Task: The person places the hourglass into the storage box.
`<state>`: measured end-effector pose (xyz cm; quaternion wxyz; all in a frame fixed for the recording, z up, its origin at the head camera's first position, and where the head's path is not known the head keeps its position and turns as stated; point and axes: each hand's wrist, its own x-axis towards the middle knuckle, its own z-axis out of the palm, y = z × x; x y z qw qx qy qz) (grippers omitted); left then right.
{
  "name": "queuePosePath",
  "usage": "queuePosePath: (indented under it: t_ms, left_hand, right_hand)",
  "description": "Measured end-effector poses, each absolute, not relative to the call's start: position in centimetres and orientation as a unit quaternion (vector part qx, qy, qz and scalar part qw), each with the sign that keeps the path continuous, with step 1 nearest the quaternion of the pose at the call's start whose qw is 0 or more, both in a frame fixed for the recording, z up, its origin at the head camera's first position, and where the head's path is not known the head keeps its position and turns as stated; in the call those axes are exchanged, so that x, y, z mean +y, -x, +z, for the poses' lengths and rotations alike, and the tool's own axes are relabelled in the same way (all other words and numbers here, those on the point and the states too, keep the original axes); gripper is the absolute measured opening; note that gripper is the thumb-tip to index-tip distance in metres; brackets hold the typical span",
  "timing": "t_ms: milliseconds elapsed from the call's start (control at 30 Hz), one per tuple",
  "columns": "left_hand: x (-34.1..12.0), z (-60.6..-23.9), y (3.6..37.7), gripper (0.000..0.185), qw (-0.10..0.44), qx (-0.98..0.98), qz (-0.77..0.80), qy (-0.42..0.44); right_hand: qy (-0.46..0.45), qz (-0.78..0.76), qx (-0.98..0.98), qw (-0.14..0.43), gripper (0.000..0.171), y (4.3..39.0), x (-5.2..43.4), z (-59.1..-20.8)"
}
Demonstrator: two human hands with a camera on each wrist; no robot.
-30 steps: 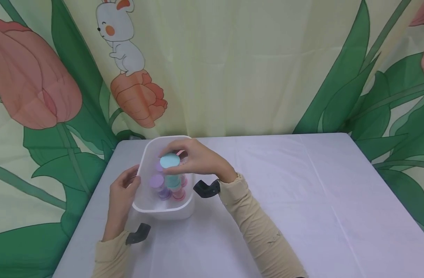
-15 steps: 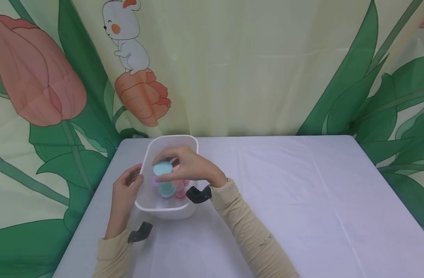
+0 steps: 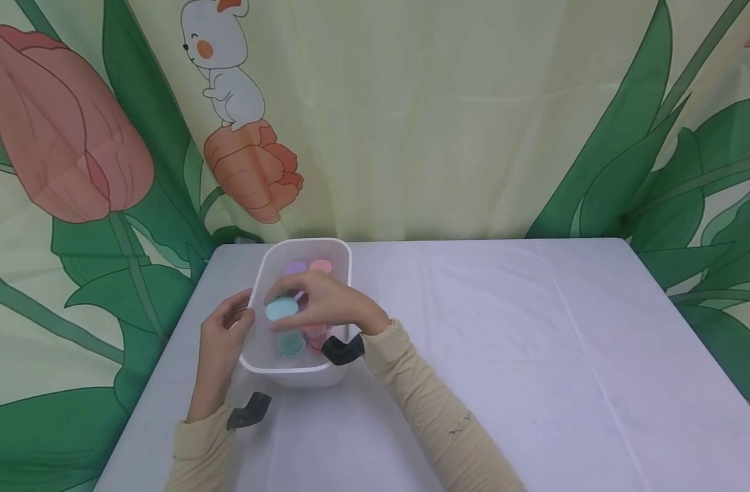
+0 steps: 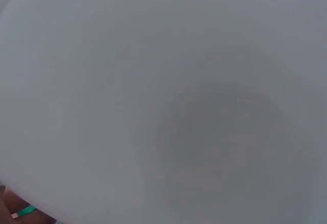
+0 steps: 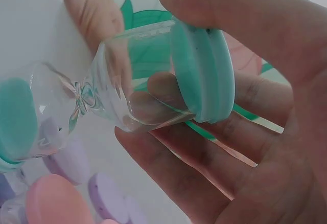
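In the head view my right hand is over a white plastic tub, holding a sand timer with pale teal caps. The right wrist view shows thumb and fingers around the upper cap and the glass. The timer tilts there, and its lower bulb holds teal sand. My left hand grips the tub's left rim, thumb near the edge, other fingers mostly hidden outside. Pink and purple capped sand timers stand inside the tub, partly covered by my right hand.
The tub stands on a table with a white cloth, near its back left. A curtain printed with tulips and a rabbit hangs right behind. The tub's pale wall fills most of the left wrist view.
My right hand has moved left and slightly nearer with the teal sand timer, uncovering purple and pink caps at the tub's back. The left hand keeps its grip. The head view has shifted slightly.
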<state>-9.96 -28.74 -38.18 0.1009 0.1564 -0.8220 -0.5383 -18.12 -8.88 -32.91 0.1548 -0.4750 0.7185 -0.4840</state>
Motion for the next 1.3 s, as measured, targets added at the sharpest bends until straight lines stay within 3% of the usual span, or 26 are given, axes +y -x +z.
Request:
queuePosePath:
  t_ms: [1300]
  left_hand:
    - [-28.8, -38.2, 10.1, 0.043, 0.100, -0.814, -0.551, -0.157]
  right_hand:
    - [0.528, -0.329, 0.746, 0.237, 0.036, 18.8, -10.7, -34.5]
